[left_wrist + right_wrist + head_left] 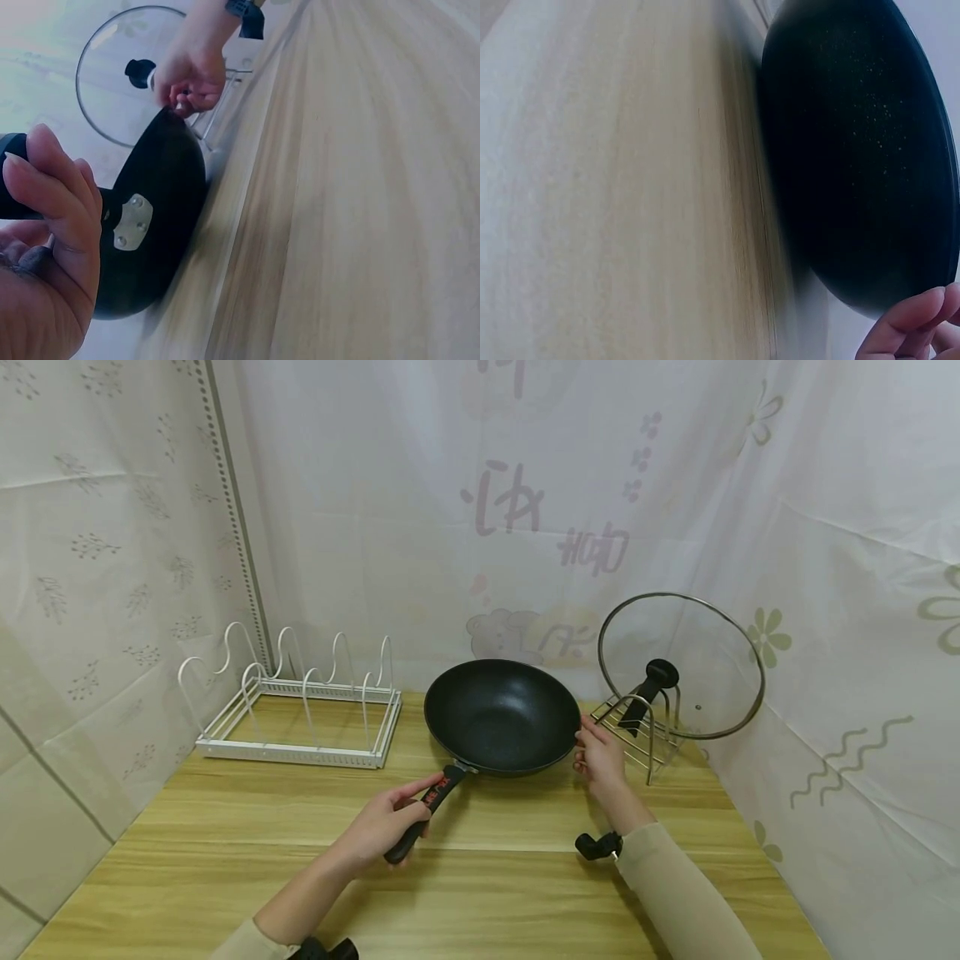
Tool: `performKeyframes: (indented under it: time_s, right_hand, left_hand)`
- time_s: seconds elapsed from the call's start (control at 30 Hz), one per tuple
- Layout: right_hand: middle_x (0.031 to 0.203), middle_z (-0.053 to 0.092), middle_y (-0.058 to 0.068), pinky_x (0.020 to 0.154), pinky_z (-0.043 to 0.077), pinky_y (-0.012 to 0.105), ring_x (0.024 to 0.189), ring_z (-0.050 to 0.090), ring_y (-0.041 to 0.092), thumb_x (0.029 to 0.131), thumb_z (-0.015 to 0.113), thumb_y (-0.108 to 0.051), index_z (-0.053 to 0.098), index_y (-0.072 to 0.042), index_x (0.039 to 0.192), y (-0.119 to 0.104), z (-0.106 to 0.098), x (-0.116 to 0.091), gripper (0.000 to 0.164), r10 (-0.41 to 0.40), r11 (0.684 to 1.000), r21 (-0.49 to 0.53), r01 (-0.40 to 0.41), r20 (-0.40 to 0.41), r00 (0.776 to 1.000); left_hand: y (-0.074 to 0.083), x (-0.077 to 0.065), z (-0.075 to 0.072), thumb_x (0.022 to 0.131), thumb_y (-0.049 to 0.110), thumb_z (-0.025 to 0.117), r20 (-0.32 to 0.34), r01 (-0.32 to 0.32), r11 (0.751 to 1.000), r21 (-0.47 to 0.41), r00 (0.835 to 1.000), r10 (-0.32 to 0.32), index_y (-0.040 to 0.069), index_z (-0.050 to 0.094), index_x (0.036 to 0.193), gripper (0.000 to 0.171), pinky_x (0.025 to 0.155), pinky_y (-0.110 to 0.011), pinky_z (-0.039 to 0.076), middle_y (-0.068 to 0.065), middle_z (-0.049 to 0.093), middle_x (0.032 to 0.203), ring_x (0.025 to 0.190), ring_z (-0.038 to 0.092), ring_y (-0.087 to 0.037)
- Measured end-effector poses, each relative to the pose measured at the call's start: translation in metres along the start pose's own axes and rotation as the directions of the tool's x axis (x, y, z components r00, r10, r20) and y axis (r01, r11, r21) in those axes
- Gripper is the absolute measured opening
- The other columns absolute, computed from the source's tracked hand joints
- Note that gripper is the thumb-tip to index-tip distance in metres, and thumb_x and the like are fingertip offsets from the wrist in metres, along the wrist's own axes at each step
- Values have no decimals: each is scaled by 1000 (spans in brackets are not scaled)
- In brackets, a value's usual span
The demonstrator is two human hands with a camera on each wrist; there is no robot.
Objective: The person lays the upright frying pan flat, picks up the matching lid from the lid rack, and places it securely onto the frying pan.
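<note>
A black wok (pixel 502 718) is at the middle of the table, its inside facing up and toward me. My left hand (pixel 378 827) grips its black handle (pixel 405 843), which points to the near left. On the right side, my right hand (pixel 602 764) pinches the rim between thumb and fingers. The left wrist view shows the handle joined to the wok (pixel 161 202) by a riveted metal bracket (pixel 133 223). In the right wrist view the wok's dark underside (pixel 862 150) looks tilted; whether it touches the table I cannot tell.
A white wire rack (pixel 300 756) with upright loops stands on the table at left. Just beyond the right hand, a metal wire stand (pixel 651 747) holds a glass lid (pixel 712 668) with a black knob. Curtains (pixel 375 527) hang behind and at both sides.
</note>
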State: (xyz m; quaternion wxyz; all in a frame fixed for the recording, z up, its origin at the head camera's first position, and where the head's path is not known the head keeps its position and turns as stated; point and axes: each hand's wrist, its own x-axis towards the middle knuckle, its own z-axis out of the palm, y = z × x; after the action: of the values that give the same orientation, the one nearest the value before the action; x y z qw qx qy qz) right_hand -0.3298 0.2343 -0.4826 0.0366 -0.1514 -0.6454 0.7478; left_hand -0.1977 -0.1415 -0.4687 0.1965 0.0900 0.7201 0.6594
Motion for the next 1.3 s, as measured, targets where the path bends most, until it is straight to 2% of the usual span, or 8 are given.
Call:
performKeyframes:
  time_s: [0.27,0.57,0.77,1.1,1.3]
  right_hand:
    - [89,55,-7,53,44,20,55,48,3,108,58,-12,56,-20,163,4,0,-3,56,-23,1000,-14,23,1,1000]
    - [89,53,-5,54,44,20,56,48,4,108,57,-13,52,-19,164,5,2,-8,57,-25,1000,-11,25,4,1000]
    - [87,54,-6,53,46,19,57,49,4,107,57,-12,53,-18,163,5,4,-11,56,-23,999,-24,23,-5,1000]
    - [96,55,-2,53,46,18,58,49,4,107,57,-12,50,-15,162,6,5,-13,56,-8,1000,-30,8,-13,1000]
    - [102,55,0,53,47,19,59,50,4,107,57,-14,50,-17,162,7,4,-13,55,-3,999,-48,2,-18,1000]
  left_hand:
    - [2,1,-9,105,15,58,18,13,1000,1,1000,-13,24,46,169,66,43,-24,43,-15,69,94,47,52,-12]
    - [2,3,-20,104,14,56,39,-1,1000,-14,999,2,17,45,170,66,41,-23,40,-11,67,87,45,45,-9]
    - [1,4,-24,104,14,56,36,20,1000,-21,999,-20,19,46,169,66,42,-23,40,-11,68,87,44,46,-9]
    - [1,7,-30,105,15,57,53,30,999,-28,998,-29,20,48,168,65,43,-24,38,-10,67,88,44,46,-9]
    - [1,8,-35,105,16,57,61,29,999,-24,998,-27,21,48,168,64,42,-24,38,-10,67,87,44,44,-10]
